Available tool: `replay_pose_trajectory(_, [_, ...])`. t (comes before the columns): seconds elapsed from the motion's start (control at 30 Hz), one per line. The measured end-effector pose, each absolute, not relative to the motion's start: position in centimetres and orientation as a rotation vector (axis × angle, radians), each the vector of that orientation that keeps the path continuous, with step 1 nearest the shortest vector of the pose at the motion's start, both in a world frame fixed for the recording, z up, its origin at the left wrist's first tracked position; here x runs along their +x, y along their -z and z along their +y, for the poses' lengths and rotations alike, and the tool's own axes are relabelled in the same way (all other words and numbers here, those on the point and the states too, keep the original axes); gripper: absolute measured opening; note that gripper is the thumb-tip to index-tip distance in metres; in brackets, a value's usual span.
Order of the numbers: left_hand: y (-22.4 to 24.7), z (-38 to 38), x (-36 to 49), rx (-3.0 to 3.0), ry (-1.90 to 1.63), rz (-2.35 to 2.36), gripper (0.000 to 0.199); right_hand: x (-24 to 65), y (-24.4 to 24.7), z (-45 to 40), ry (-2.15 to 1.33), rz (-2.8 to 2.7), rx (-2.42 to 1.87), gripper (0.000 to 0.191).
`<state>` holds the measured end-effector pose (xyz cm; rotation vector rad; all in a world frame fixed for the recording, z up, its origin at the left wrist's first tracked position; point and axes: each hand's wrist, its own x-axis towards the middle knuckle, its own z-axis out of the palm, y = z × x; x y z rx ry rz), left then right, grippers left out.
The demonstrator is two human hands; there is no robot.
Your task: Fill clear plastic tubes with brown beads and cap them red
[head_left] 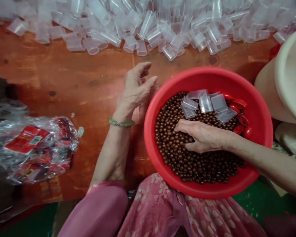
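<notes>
A red basin (pixel 154 144) holds many small, glossy brown balls (pixel 170 148). Several clear plastic sleeves (pixel 206 103) lie on top of the balls, with a few red, glossy oval pieces (pixel 243 120) beside them at the basin's right. My right hand (pixel 202 135) is down among the balls, fingers curled; whatever is inside them is hidden. Left of the basin, my left hand (pixel 140 85) hovers over the wooden table (pixel 88 75). Its fingers are loosely bent and the thumb stands apart, with nothing visible in it. A green bead bracelet (pixel 121 123) circles that wrist.
Heaped along the table's far side are many clear plastic tubes (pixel 140 47). On the left lies a clear plastic bag (pixel 61 144) with red packaging inside. A cream-coloured bucket (pixel 268 82) stands close to the basin's right. The basin's near rim overlaps my pink flowered clothing (pixel 153 204).
</notes>
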<state>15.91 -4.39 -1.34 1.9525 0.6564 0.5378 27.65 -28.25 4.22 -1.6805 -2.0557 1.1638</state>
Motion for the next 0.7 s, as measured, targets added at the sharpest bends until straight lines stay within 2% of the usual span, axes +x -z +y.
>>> replay_pose_trajectory(0.17, [-5.4,-11.0,10.1,2.047,-0.632,0.62,0.03,28.0,-5.5,-28.8,-1.154,-1.801,-1.46,0.034])
replay_pose_trajectory(0.23, [-7.0,-13.8,8.8,2.016,-0.593,0.562,0.024,28.0,-6.4,-29.1,-1.164,-1.709,-1.431,0.034])
replay_pose_trajectory(0.3, [-7.6,-16.0,8.1,1.937,-0.519,0.507,0.03,28.1,-7.2,-29.5,-1.132,-1.671,-1.42,0.034])
replay_pose_trajectory(0.5, [-6.6,-19.0,8.6,1.526,-0.209,0.359,0.07,28.5,-8.7,-30.2,-0.97,-1.744,-1.404,0.033])
replay_pose_trajectory(0.6, [-6.2,-19.5,9.1,1.447,-0.147,0.3,0.077,28.6,-9.0,-30.5,-0.886,-1.787,-1.356,0.031])
replay_pose_trajectory(0.7, [-6.0,-19.7,9.6,1.46,-0.142,0.269,0.073,28.6,-9.0,-30.7,-0.816,-1.797,-1.328,0.033])
